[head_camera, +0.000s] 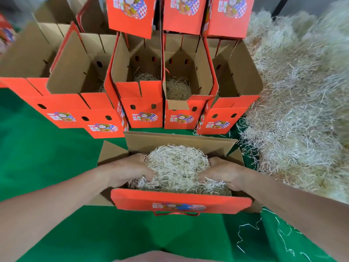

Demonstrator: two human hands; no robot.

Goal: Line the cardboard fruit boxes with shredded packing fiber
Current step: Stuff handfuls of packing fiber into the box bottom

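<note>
At 6 o'clock, on green cloth [56, 148], an open near box [181, 202]. Inside it, a wad of shredded fiber [177, 165], gripped at its 9 o'clock by the left hand [128, 171] and at its 3 o'clock by the right hand [224, 173], fingers curled into strands. Toward 12 o'clock, a row of open boxes [143, 110], some holding fiber. At 2 o'clock, a loose fiber heap [302, 110].

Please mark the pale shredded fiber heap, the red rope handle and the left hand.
Pale shredded fiber heap [296, 118]: head view, centre.
Red rope handle [176, 214]: head view, cord middle.
Left hand [129, 169]: head view, its back.
</note>
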